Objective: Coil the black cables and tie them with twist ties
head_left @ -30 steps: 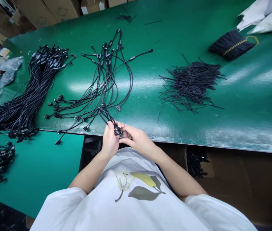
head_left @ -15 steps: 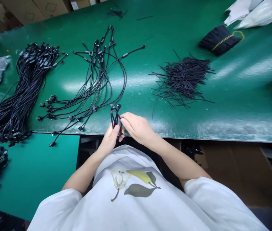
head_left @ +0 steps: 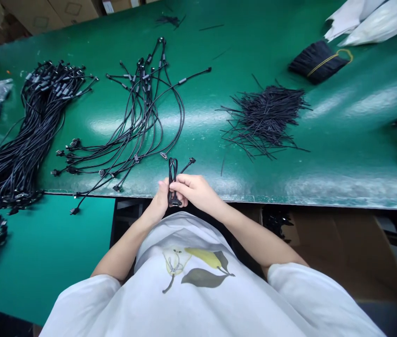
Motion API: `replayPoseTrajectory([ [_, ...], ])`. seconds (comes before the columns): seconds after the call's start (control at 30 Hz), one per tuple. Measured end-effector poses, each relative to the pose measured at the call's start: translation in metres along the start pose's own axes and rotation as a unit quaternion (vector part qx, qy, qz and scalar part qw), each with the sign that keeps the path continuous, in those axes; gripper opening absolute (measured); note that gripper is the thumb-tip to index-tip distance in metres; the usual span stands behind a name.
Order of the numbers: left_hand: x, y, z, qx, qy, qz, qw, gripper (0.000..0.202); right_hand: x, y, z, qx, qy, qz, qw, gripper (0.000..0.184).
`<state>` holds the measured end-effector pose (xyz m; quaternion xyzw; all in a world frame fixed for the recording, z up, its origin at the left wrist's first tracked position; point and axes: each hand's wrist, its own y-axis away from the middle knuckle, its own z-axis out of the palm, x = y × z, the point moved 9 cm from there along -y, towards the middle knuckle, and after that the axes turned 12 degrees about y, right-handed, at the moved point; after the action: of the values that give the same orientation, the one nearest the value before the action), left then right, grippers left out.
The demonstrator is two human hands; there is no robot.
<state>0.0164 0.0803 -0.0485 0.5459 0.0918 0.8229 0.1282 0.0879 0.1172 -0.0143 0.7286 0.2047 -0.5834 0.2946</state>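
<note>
A black cable (head_left: 173, 167), folded into a narrow bundle of loops, is gripped at the table's front edge. My left hand (head_left: 160, 199) closes around its left side, with the fingers partly hidden behind the loops. My right hand (head_left: 194, 188) pinches the same bundle from the right, thumb across its front. One cable end with an angled plug (head_left: 191, 160) sticks out up and to the right. A second connector (head_left: 175, 203) shows at the bottom of the bundle. Just beyond lie several loose black cables (head_left: 142, 121), with grey sleeves near their far ends.
A thick pile of cables (head_left: 46, 117) lies on the left of the green table (head_left: 205, 112). To the right is a heap of thin black ties (head_left: 271, 114); behind it rests a black bundle with a yellow band (head_left: 319, 62). White bags (head_left: 377, 25) sit back right.
The cable has gone from wider loops to a tighter, more upright bundle, and its angled plug now points out to the right. My right hand has shifted slightly down, closer to my left.
</note>
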Motion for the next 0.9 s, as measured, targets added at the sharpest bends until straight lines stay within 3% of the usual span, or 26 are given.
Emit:
replayPoseTrajectory([
  [0.1,0.002,0.003,0.009,-0.077,-0.019,-0.012,0.997,0.064,0.011,0.002,0.007,0.017,-0.026,0.013,0.999,0.024],
  [0.2,0.004,0.006,0.007,-0.099,-0.103,-0.032,0.989,0.049,0.009,0.007,0.003,0.041,0.034,0.009,0.999,0.018],
  [0.33,0.004,0.010,0.005,-0.113,-0.165,-0.058,0.978,0.028,-0.001,0.021,0.003,0.018,0.115,-0.052,0.992,0.018],
  [0.37,0.003,0.010,0.004,-0.107,-0.164,-0.061,0.979,0.021,0.001,0.026,-0.001,0.036,0.124,-0.055,0.990,0.020],
  [0.47,-0.002,0.009,-0.001,-0.068,-0.177,-0.057,0.980,0.011,0.023,0.041,-0.027,0.182,0.154,-0.012,0.971,0.026],
  [0.53,-0.009,0.007,-0.002,-0.050,-0.200,-0.058,0.977,0.012,0.036,0.042,-0.032,0.221,0.164,0.008,0.961,0.037],
  [0.63,-0.014,0.005,0.005,-0.057,-0.208,-0.040,0.976,0.020,0.034,0.029,-0.018,0.181,0.187,-0.023,0.965,0.046],
  [0.73,-0.012,0.007,0.012,-0.073,-0.192,-0.023,0.978,0.024,0.018,0.019,-0.011,0.168,0.205,-0.076,0.961,0.027],
  [0.9,-0.016,0.017,0.017,-0.124,-0.133,-0.094,0.979,0.031,0.008,0.018,-0.003,0.114,0.104,-0.137,0.978,0.023],
])
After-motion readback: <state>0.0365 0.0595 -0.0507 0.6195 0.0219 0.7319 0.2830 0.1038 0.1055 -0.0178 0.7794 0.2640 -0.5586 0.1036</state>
